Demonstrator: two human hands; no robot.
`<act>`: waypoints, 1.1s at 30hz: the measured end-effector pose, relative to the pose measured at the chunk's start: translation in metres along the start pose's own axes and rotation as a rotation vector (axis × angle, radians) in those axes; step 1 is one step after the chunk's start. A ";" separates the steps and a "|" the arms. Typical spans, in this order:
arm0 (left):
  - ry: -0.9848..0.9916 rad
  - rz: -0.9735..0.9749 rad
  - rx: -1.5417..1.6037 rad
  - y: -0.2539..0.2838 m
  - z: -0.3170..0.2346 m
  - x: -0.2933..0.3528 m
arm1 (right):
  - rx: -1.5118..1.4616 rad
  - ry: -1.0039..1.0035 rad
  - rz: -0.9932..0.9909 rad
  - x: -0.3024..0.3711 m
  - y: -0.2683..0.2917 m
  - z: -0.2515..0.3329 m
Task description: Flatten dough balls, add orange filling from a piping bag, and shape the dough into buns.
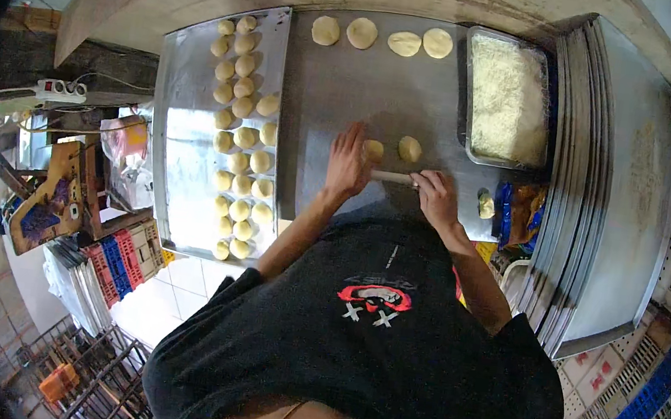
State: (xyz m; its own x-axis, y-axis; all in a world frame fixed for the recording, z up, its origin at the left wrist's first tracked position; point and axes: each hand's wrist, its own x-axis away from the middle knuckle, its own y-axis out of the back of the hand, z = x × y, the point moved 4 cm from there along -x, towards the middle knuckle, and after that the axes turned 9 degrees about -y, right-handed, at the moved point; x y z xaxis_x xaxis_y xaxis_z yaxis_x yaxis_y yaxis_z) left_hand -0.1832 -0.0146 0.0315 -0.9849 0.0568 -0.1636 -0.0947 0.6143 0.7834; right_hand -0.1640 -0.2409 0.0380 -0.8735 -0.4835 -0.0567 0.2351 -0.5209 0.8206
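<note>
A thin, pale rolling pin (pixel 392 177) lies crosswise between my hands at the near side of the grey metal work surface (pixel 343 76). My left hand (pixel 348 163) rests at its left end, fingers stretched out flat and pointing away from me. The fingers of my right hand (pixel 435 195) are bent around the right end of the pin. Just beyond the pin sit two dough pieces: one (pixel 373 150) right beside my left fingers, and a slightly flattened one (pixel 410 149) to its right. Several flattened dough rounds (pixel 362 33) form a row along the far edge.
Left of me, a shiny metal tray (pixel 186 132) carries many dough balls (pixel 244 138). A clear tub (pixel 467 100) of pale shredded food (pixel 506 101) stands far right. Nearer are a blue package (pixel 505 214) and a small yellow lump (pixel 486 205). Metal trays (pixel 607 184) stand on edge at right.
</note>
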 end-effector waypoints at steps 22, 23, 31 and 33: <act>0.044 0.023 -0.282 -0.018 0.030 -0.022 | 0.213 0.005 0.043 -0.117 -0.021 -0.010; 0.041 0.024 -0.276 -0.018 0.020 -0.008 | 0.219 0.001 0.044 -0.098 -0.020 -0.007; -0.171 0.152 -0.216 -0.017 -0.005 0.082 | 0.191 -0.007 0.071 0.011 -0.017 -0.006; -0.063 0.073 -0.032 -0.008 0.014 0.079 | -0.005 -0.077 0.102 0.006 -0.006 -0.007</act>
State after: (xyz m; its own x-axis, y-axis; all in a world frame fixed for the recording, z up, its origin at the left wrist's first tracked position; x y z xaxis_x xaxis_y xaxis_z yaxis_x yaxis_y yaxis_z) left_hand -0.2585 -0.0041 0.0041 -0.9783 0.1507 -0.1424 -0.0288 0.5814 0.8131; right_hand -0.1676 -0.2453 0.0291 -0.8751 -0.4787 0.0708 0.3262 -0.4756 0.8169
